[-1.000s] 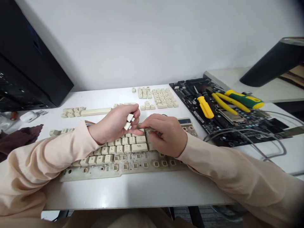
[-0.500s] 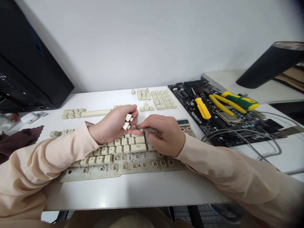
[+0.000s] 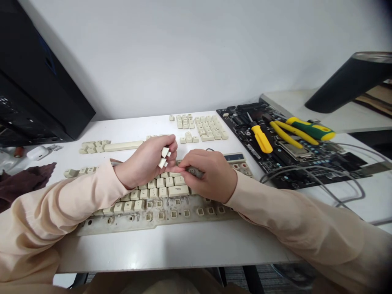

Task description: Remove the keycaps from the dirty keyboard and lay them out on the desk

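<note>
An old cream keyboard [image 3: 159, 212] lies on the white table [image 3: 183, 245], with several of its front keys removed and bare sockets showing. My left hand [image 3: 147, 161] hovers above its upper rows, curled round a few loose cream keycaps [image 3: 163, 157]. My right hand [image 3: 208, 175] rests on the keyboard just right of it, fingers pinched on a keycap [image 3: 191, 170] in the upper rows. The fingertips of both hands nearly touch.
Loose keycaps lie in groups behind the keyboard [image 3: 202, 126] and in a row with the space bar [image 3: 122, 145] at left. A black circuit board [image 3: 290, 151] at right carries a yellow screwdriver [image 3: 260, 139] and pliers [image 3: 303, 128]. Grey cables [image 3: 337, 183], a black computer case [image 3: 36, 94], a brown cloth [image 3: 21, 181].
My right hand has drawn slightly left and closer to my left hand, its fingers tightening on a key. The left hand stays in place with its keycaps.
</note>
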The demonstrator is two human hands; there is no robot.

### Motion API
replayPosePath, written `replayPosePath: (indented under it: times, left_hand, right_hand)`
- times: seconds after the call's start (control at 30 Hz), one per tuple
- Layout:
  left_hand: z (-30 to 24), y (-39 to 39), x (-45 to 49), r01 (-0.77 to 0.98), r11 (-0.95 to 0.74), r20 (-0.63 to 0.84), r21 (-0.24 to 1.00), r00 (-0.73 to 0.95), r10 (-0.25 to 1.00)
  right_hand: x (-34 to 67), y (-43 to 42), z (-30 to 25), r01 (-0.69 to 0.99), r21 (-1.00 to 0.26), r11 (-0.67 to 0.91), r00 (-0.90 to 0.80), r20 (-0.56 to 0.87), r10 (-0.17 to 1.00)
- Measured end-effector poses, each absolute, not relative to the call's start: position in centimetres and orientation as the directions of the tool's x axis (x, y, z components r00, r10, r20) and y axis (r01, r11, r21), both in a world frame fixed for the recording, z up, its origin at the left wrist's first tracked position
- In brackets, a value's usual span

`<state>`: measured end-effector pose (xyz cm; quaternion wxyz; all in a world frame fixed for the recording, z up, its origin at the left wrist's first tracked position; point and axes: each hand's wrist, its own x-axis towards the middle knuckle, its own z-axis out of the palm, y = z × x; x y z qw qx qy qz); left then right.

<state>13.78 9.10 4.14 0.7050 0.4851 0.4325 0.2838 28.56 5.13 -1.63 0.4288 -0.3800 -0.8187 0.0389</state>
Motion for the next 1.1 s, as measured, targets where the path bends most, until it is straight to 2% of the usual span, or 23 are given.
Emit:
replayPosePath:
  times: [0.4,0.6,0.8,0.97,1.1]
  left_hand:
    - [4.0,9.2,13.7,0.039,0.337,-0.314,0.941,0.474,0.822]
    - [4.5,9.4,13.6,0.001,0.452,-0.388,0.892,0.513,0.766]
    - [4.6,9.7,13.3,0.074,0.54,-0.45,0.839,0.653,0.61]
    - [4.1,9.6,13.2,0.093,0.555,-0.445,0.827,0.712,0.543]
    - [3.9,9.4,13.3,0.125,0.527,-0.443,0.841,0.718,0.537]
  right_hand:
    - [28.5,4.9,-1.6,0.592,-0.381,0.71,-0.322,0.696,0.642]
    - [29.0,5.0,-0.5,0.413,-0.524,0.744,-0.425,0.612,0.667]
    - [29.2,4.5,0.1,0.219,-0.667,0.712,-0.52,0.537,0.664]
    - [28.8,4.4,0.0,0.14,-0.704,0.696,-0.574,0.515,0.637]
    - [28.8,4.6,-0.1,0.118,-0.695,0.71,-0.601,0.519,0.608]
